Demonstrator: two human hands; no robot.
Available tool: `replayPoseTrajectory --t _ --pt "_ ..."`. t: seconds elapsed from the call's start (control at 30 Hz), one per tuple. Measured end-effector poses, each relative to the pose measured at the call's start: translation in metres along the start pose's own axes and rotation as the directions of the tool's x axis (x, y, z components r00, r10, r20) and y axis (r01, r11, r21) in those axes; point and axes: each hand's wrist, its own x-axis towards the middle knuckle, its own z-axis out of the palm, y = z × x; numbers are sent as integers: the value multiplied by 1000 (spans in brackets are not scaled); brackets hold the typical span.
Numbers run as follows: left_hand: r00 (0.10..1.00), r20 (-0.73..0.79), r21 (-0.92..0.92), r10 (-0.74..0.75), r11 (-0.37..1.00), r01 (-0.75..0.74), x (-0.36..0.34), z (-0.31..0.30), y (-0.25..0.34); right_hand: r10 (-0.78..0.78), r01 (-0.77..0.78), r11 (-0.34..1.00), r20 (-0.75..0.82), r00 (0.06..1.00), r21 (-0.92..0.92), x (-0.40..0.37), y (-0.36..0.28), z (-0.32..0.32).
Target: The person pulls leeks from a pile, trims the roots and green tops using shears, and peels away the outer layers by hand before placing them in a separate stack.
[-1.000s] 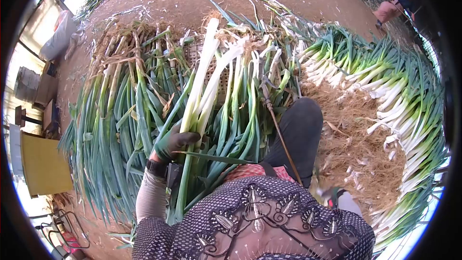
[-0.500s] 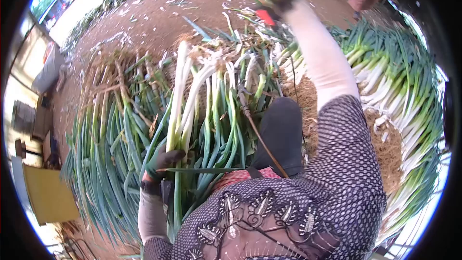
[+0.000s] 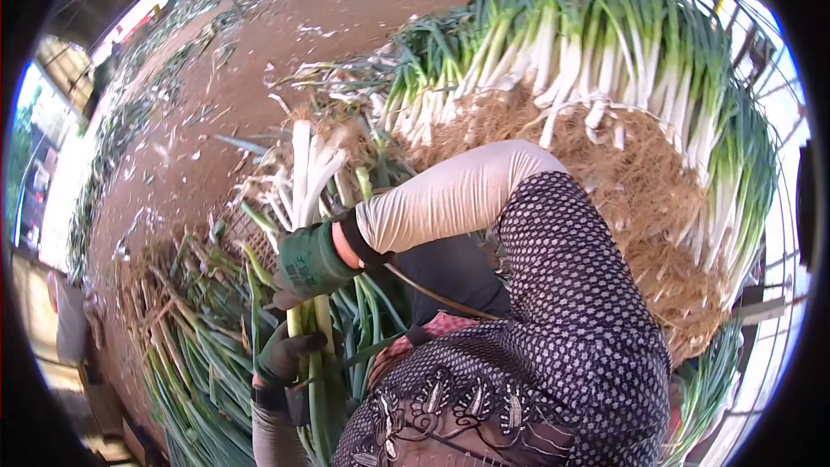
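Note:
My left hand, in a dark-palmed green glove, is wrapped round the stalks of a few long green onions. Their white ends and roots point away from me. Just above it, my right hand, also in a green glove, lies across the same stalks with its fingers curled round them; some fingertips are hidden. Beneath both hands more green onions are heaped, unpeeled, with brown roots on the far side.
A big curved pile of cleaned green onions stands at the right, its brown roots facing inward. Leaf scraps litter the dirt floor. A thin cord runs past my dark-trousered knee.
My right hand has come from far ahead back to the held green onions and closed round them. My left hand keeps its grip. The view has turned rightward.

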Motion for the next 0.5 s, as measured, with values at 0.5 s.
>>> replayPoseTrajectory --t 0.5 --pt "944 241 659 227 675 -331 19 89 199 366 -382 874 -110 924 -300 -146 15 -159"
